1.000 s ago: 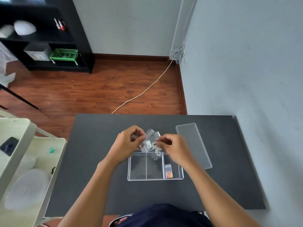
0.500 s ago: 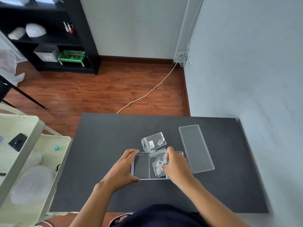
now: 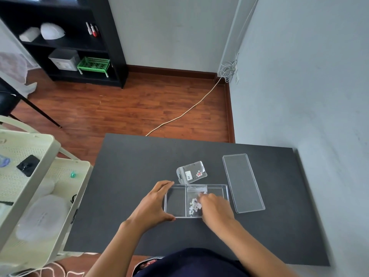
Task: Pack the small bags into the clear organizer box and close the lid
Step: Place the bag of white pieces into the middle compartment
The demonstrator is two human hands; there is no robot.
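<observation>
The clear organizer box (image 3: pixel 175 200) sits open on the black table (image 3: pixel 123 176), divided into compartments. My left hand (image 3: pixel 154 204) grips its left end, thumb at the near wall and fingers at the far wall. My right hand (image 3: pixel 214 206) reaches into the box and presses a small clear bag with white pieces (image 3: pixel 194 204) down into the middle compartment. The right compartment is hidden under my right hand. A second small bag (image 3: pixel 191 172) with a label and a red-white piece lies on the table just behind the box. The clear lid (image 3: pixel 242 181) lies flat to the right.
A grey wall runs along the table's right edge. A cream rolling cart (image 3: pixel 30 192) with white containers and a black item stands at the table's left. A black shelf unit (image 3: pixel 65 43) and a cable (image 3: pixel 183 114) on the wooden floor are further back.
Both hands came down from holding the bags above the box. One bag was left behind the box; my right hand pushed the other into the middle compartment while my left hand took the box's left end.
</observation>
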